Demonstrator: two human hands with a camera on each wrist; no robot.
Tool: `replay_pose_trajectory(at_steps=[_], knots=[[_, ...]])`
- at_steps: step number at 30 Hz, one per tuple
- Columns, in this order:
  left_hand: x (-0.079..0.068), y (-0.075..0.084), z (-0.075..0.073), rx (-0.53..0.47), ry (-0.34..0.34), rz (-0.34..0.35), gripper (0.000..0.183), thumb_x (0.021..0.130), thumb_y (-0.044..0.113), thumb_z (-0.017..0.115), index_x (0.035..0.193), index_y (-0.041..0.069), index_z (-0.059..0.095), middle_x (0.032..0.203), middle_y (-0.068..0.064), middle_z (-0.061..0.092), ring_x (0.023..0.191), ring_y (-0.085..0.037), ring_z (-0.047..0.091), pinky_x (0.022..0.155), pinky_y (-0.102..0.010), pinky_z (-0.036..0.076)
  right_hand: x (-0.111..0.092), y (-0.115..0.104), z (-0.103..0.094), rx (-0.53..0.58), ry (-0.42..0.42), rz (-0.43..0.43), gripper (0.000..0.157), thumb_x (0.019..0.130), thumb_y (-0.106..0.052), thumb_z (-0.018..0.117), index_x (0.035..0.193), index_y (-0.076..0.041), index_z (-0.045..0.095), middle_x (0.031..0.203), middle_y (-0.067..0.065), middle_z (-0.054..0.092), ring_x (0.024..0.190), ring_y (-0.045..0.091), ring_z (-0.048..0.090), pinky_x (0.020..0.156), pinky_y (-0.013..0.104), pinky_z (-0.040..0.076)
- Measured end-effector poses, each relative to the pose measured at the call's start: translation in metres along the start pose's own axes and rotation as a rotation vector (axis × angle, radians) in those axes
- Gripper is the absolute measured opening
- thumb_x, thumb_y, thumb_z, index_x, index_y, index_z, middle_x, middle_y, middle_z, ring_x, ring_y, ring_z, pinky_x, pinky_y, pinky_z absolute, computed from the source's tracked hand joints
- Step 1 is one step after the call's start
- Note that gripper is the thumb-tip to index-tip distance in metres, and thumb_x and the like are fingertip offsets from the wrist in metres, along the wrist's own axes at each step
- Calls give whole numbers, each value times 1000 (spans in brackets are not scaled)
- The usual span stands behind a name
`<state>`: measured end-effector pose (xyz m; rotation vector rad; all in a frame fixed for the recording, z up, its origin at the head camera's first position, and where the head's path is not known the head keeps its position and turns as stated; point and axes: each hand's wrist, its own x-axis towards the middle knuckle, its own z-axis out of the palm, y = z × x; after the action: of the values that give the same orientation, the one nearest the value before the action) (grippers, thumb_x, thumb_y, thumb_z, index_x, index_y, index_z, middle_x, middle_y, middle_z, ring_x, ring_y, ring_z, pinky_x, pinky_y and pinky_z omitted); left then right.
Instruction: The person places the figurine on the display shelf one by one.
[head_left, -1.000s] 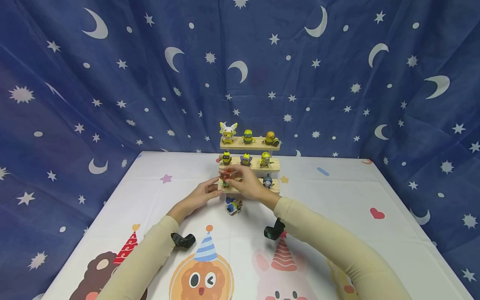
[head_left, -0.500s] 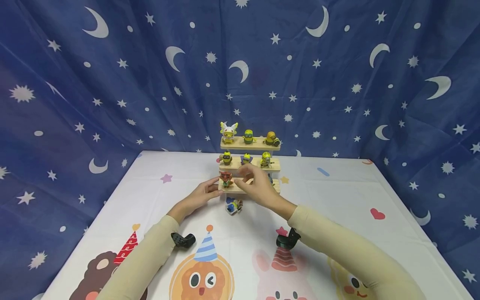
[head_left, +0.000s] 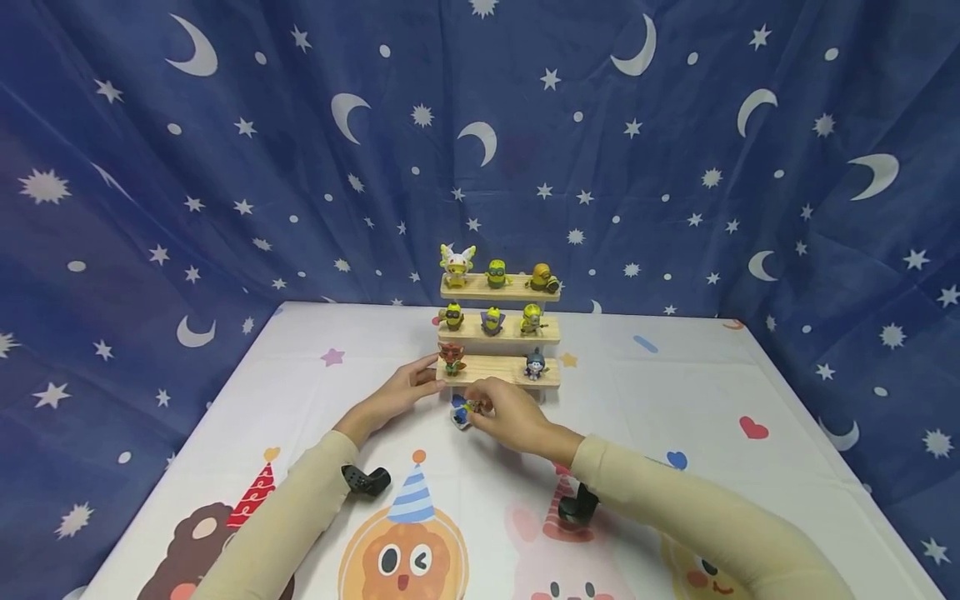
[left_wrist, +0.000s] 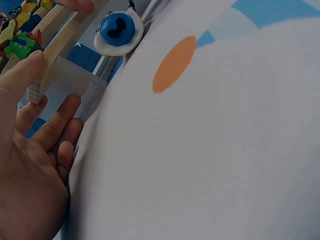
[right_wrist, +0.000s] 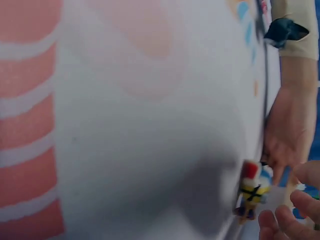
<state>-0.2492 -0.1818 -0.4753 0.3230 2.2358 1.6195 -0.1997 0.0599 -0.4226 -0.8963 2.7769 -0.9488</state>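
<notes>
My left hand (head_left: 396, 395) pinches the left end of the lowest plank of a three-tier wooden display shelf (head_left: 497, 372), thumb above and fingers below in the left wrist view. A small blue, yellow and red figurine (right_wrist: 253, 191) lies on the table in front of the shelf; its round white base (left_wrist: 136, 42) with a blue disc shows in the left wrist view. My right hand (head_left: 513, 417) reaches over this figurine, thumb and index finger spread around it in the head view. On the lowest plank stand a red fox figurine (head_left: 452, 358) and a grey-hooded figurine (head_left: 535, 364).
Yellow figurines, such as one in purple (head_left: 492, 321), line the middle tier. Above them stand a white-and-yellow figurine (head_left: 456, 264) and two more. A blue star-and-moon curtain (head_left: 517, 167) hangs behind the table (head_left: 660, 392), which has a white printed cloth.
My right hand has let go of the fox figurine on the lowest plank and moved down to the lying figurine. My left hand has stayed at the shelf's end.
</notes>
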Motion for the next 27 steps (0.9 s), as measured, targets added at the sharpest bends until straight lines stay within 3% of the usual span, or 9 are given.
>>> replay_pose_trajectory(at_steps=[12,19,27], knots=[[1,1,0,4,0,0,81,102,36,62,163,12,16,157,-25,42,147,-40,41,123,-60,26,4,10,19,-331,75,13,27,95,-24,71,121,-16,73,113,-2,76,93,15,73,65,36,58],[0,1,0,11,11,-21,82,101,38,62,164,13,16,158,-25,41,148,-40,38,123,-62,25,2,9,22,-306,53,23,22,97,-25,68,117,-16,73,117,-1,73,102,15,72,76,36,59],[0,2,1,17,13,-21,81,101,40,62,163,15,18,158,-22,43,148,-38,40,123,-61,26,-2,10,23,-130,8,6,9,98,-23,68,104,-17,67,96,-4,66,74,6,57,61,22,46]])
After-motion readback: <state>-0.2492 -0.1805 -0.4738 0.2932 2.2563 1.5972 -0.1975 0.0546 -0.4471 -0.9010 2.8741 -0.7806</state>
